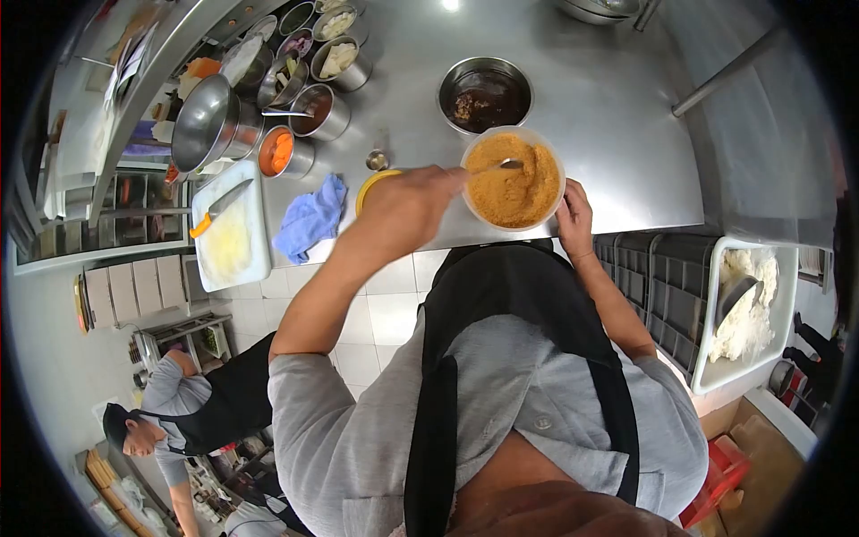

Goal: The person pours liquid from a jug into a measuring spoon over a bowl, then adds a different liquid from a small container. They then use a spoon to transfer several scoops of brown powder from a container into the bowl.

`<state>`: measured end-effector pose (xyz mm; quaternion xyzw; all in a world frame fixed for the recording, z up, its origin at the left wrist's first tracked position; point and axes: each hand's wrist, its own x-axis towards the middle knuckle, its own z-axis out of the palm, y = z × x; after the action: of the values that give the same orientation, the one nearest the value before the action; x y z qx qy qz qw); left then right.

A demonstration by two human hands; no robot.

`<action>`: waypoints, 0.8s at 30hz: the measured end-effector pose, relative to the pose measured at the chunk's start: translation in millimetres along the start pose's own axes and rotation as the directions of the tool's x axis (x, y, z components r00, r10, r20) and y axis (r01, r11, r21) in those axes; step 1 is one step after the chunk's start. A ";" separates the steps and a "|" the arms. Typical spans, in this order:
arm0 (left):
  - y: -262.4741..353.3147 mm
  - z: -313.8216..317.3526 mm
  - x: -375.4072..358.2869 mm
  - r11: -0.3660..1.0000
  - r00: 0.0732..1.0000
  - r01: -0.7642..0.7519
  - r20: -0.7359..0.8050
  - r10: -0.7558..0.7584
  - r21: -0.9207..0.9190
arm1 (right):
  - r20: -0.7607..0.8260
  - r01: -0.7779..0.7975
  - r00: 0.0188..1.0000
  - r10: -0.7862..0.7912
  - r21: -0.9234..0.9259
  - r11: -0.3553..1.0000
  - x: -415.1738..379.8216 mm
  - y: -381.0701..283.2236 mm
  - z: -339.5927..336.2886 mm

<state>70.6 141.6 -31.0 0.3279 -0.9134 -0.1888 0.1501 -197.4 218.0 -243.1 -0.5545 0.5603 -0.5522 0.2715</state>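
My left hand (pixel 419 201) is closed round the handle of a metal spoon (pixel 510 164), whose tip rests in a round plastic tub (pixel 561 195). Coarse orange-brown powder (pixel 503 201) fills much of the tub, with a hollow scooped near its right side. At the tub's right wall my right hand (pixel 574 217) grips it, its fingers partly hidden. Just beyond the tub stands a round steel pan (pixel 484 64) of dark brown liquid, with a clump of the powder in it. A yellow rim (pixel 365 190) shows partly behind my left forearm.
A blue cloth (pixel 310 217), a small metal cup (pixel 377 160) and a white cutting board (pixel 210 259) with an orange-handled knife (pixel 221 208) lie left. Several steel containers (pixel 319 112) stand behind them. A white bin (pixel 702 358) of pale flour-like stuff is right. A co-worker (pixel 192 398) bends at lower left.
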 end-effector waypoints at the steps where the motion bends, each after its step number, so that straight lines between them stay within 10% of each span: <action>1: -2.2 10.7 -2.1 1.000 1.000 0.011 0.029 -0.011 -0.007 | -0.004 -0.006 1.000 0.006 0.012 1.000 -0.2 0.0 0.7; 6: -4.1 34.5 -3.9 0.924 0.971 0.238 0.105 -0.216 -0.299 | 0.005 -0.022 1.000 0.022 0.007 1.000 -0.5 1.8 -0.8; 10: -12.4 8.3 5.1 0.452 0.741 0.662 0.432 -0.514 -0.598 | 0.005 -0.007 1.000 0.006 0.013 1.000 -0.2 0.5 -1.2; 17: -42.2 -24.3 8.2 0.147 0.777 0.488 0.352 -0.522 -0.860 | -0.002 -0.004 1.000 0.004 0.008 1.000 -1.2 2.9 -1.3; 21: -49.0 -32.3 27.7 0.372 0.831 0.343 0.094 -0.548 -0.863 | 0.007 -0.007 1.000 0.007 0.006 1.000 -0.9 3.9 -1.8; 22: -45.8 -27.9 35.0 0.562 0.827 0.410 0.033 -0.561 -0.718 | 0.007 -0.003 1.000 0.003 0.008 1.000 -0.8 3.8 -1.5; 24: -57.9 1.8 41.8 0.984 0.935 0.081 -0.329 -0.130 -0.158 | 0.009 0.000 1.000 -0.001 0.010 1.000 -1.7 2.6 -1.8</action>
<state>70.3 73.3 -51.9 0.3924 -0.8395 -0.2019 0.3171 -199.4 219.5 -245.6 -0.5558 0.5561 -0.5524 0.2768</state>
